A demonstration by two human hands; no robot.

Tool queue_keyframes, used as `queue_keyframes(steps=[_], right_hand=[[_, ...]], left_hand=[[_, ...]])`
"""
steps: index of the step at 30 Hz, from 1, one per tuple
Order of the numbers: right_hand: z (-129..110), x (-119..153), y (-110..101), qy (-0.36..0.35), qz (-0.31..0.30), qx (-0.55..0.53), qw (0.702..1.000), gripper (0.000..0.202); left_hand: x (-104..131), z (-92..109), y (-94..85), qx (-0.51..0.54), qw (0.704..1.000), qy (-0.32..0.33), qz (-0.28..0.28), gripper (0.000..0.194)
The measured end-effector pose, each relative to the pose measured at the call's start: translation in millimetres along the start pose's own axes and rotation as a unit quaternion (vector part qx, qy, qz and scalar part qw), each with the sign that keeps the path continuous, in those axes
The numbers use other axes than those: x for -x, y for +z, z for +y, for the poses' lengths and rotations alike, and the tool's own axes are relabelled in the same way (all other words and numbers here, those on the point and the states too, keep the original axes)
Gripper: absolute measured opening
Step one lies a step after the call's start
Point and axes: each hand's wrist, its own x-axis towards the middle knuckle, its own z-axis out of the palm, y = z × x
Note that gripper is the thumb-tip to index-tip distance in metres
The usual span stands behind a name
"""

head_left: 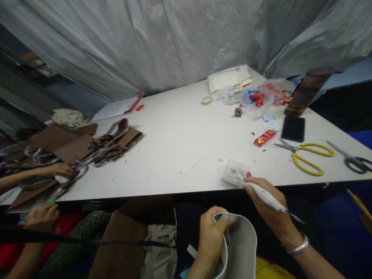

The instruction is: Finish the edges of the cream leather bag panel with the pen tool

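Note:
My left hand (211, 236), below the table's front edge, pinches the rim of a pale, open-topped piece (242, 248) that curves round like a pouch. At the front edge of the table, my right hand (269, 205) holds a white-wrapped, pen-like tool (266, 197) with a thin metal end. The tool's tip is at a small clear plastic bag (232, 172) lying on the tabletop, with a small red spot beside it. A metal bangle is on my right wrist.
On the white table (174, 139) are yellow-handled scissors (308, 159), black-handled scissors (356, 161), a phone (293, 129), a dark bottle (308, 91) and a tape roll (206, 100). At left, a person's hands work at brown pieces (66, 145). A cardboard box (122, 240) stands below.

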Motion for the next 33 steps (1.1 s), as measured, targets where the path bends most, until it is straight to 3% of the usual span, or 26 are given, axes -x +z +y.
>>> queue_keyframes(steps=[11,18,22,25,28,33], right_hand=[[1,0,6,-0.022,-0.026,0.028,0.999,0.013],[11,5,9,0.071,-0.015,0.000,0.997,0.022],[8,7,1,0.110,0.027,-0.049,0.992,0.027],[1,12,-9,0.183,-0.040,-0.168,0.968,0.032],[-2,23,-12,0.259,-0.147,-0.278,0.913,0.037],[0,35,-11,0.299,-0.197,-0.275,0.892,0.040]], left_hand=[[-5,11,4.1,-0.024,0.998,-0.049,-0.019,0.014],[-4,15,0.2,-0.043,0.997,-0.049,-0.037,0.013],[-3,10,2.3,-0.043,0.996,-0.064,-0.035,0.015],[-3,8,5.5,-0.046,0.996,-0.072,-0.037,0.016],[-2,7,8.6,-0.057,0.995,-0.065,-0.050,0.015],[1,6,11.8,-0.069,0.994,-0.055,-0.071,0.015]])
